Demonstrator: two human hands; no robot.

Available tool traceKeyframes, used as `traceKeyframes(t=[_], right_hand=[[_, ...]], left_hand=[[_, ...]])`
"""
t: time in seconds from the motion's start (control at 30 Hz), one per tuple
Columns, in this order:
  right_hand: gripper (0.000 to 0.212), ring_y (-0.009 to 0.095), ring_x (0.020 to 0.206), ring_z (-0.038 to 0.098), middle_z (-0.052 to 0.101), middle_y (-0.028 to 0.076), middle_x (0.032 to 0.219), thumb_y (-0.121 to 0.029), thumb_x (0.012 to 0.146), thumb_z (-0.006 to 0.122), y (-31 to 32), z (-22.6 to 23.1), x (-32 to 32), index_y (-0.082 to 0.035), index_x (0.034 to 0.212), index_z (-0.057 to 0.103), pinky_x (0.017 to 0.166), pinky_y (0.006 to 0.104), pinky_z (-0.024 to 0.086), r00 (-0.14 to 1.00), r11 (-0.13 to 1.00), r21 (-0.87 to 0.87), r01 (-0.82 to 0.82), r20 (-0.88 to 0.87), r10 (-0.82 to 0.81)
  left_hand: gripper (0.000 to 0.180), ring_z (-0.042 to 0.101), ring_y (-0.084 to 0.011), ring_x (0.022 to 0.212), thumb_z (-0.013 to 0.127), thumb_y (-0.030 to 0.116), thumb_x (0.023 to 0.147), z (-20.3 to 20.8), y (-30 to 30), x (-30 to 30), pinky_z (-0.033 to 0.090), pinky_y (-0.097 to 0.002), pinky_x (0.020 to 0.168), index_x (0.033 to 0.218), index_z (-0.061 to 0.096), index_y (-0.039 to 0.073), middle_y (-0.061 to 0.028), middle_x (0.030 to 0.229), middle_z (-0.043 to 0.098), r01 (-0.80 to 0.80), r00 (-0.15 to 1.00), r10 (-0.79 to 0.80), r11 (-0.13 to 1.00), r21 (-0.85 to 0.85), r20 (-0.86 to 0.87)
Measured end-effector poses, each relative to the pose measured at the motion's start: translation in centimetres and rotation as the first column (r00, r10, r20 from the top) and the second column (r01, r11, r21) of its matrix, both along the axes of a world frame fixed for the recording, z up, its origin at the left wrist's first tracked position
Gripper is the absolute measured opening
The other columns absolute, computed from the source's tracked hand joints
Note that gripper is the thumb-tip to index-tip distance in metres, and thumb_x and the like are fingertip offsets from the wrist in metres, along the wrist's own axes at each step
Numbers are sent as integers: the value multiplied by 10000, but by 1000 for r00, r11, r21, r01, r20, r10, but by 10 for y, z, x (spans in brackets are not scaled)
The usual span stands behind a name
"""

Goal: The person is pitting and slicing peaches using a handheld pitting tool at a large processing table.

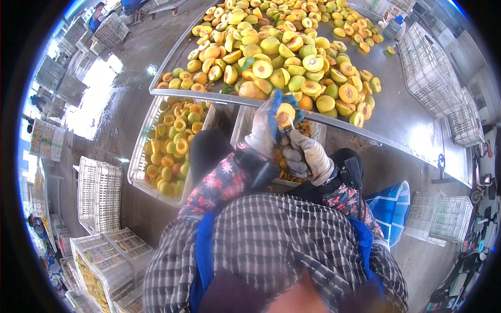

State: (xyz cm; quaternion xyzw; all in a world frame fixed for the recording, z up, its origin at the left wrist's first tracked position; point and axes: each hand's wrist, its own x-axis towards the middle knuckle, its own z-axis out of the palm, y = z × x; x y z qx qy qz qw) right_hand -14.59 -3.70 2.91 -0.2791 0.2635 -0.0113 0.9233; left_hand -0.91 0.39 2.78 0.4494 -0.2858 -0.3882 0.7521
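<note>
My left hand (262, 128), in a pale glove with blue fingers, is closed round a yellow peach half (285, 113) at the table's near edge. The cut face is turned up toward me. My right hand (309, 156), in a grey-white glove, is curled just below it round a small hand tool whose thin dark tip (288, 126) meets the fruit; its handle is hidden in the fist. Beyond my hands, a large heap of halved peaches (292, 47) covers much of the metal table (389, 99), some with the pit side showing.
A white crate (136, 169) of peach halves stands below the table at left, and another crate, holding orange scraps (315, 130), sits under my hands. Stacked crates (430, 73) rest on the table's right. More crates (99, 194) and a blue bag (390, 208) stand on the floor.
</note>
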Motion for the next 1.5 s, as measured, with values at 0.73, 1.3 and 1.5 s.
traceKeyframes(t=[0.73,1.3,1.5], right_hand=[[303,421,788,563,600,244,834,-253,886,517,-17,-42,-60,1,1050,530,709,433,447,901,-8,-907,-421,-417,-117],[435,437,864,574,593,295,911,-219,822,556,-21,-58,-54,8,1179,455,742,456,467,885,-21,-886,-464,-462,-57],[441,413,955,549,567,269,1060,-155,852,518,-17,-44,-51,5,1254,432,818,419,448,825,59,-824,-564,-565,-4]], left_hand=[[312,627,-294,894,622,305,852,-7,65,99,484,-329,804,964,651,15,-140,955,658,-658,551,145,682,320,822],[542,417,-320,1219,642,238,773,-17,-81,128,319,-367,1032,1281,476,146,-171,1272,485,-524,180,-277,785,331,944],[506,495,-316,1124,690,187,735,-29,-64,130,400,-404,954,1201,503,117,-148,1190,515,-407,386,-130,865,295,913]])
